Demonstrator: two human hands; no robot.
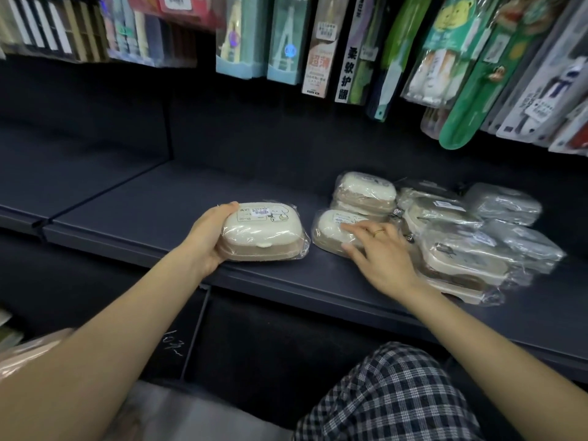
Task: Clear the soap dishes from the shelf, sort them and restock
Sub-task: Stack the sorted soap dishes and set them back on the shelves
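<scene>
On the dark shelf [165, 198], soap dishes being set out in a row.
The left hand [206, 240] grips one wrapped soap dish [262, 232] by its end, resting at the shelf's front; the right hand [378, 249] lies flat, fingers straight, on a second dish [331, 229] just beside it (holding nothing). More dishes [461, 249] are heaped to the right. Best to square each one label-up, edges aligned, before letting go.

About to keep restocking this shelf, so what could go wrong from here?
1. The soap dish in the left hand sits near the shelf front edge; loosening the grip might tip it off.
2. The wrapped stack beside the right hand overhangs the edge; a nudge could topple it.
</scene>
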